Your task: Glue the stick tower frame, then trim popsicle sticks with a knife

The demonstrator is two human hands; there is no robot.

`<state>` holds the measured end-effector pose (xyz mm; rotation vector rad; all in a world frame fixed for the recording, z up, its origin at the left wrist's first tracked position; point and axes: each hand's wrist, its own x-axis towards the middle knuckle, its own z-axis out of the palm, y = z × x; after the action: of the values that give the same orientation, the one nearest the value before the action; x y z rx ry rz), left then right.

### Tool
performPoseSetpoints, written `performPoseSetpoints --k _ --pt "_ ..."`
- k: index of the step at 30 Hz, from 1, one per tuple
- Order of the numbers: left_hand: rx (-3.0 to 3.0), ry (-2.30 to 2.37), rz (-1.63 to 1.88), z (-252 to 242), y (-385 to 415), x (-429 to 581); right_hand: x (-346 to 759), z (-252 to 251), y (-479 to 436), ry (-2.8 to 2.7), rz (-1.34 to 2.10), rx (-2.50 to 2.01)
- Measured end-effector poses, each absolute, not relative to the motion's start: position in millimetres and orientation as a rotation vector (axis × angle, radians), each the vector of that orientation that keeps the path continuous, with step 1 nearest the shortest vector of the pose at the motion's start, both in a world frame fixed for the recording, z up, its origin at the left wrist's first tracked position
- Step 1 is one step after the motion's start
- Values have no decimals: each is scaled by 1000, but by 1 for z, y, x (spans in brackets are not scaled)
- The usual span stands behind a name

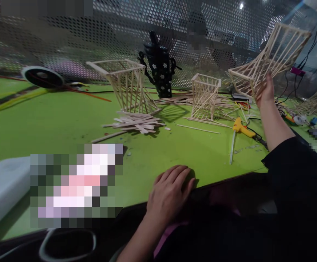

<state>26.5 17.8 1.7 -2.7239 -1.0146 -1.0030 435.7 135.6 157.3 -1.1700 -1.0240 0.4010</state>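
My right hand is raised at the right, its fingers closed around the lower part of a twisted wooden stick frame. The frame is tilted and off the table. At the table's front edge my left hand lies palm down with its fingers stretched out, holding nothing. Below the raised frame, a yellow hot glue gun lies on the green table with a glue stick by its head. Two similar stick frames stand further back, a wider one and a smaller one.
Flat wooden sticks are heaped before the wider frame. Thin sticks lie behind, near a black flowered tumbler. A perforated metal screen rises at the back. A pixelated object and a white object lie left.
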Motion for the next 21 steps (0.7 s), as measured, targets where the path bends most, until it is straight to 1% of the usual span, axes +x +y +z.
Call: performPoseSetpoints --k 2,5,8,10,14,16,18,21 --pt "-2726 -1030 -1000 2 18 27 418 168 119 -937 527 -1026" --pt "-2733 -1059 -972 3 16 28 383 180 98 -943 683 -949" --pt "-2747 -1096 -956 4 15 29 341 175 85 -1032 790 -895" --pt "-2758 -1123 -963 4 14 30 313 161 82 -1109 842 -908" --pt "-2769 -1151 -983 5 13 31 267 116 90 -1187 951 -1007" --pt "-2766 -1154 -988 5 12 31 254 96 99 -1241 956 -1089" --pt "-2769 -1163 -984 6 12 32 250 81 111 -1279 892 -1156" --pt "-2772 -1161 -978 6 12 32 250 68 129 -1341 697 -1179"
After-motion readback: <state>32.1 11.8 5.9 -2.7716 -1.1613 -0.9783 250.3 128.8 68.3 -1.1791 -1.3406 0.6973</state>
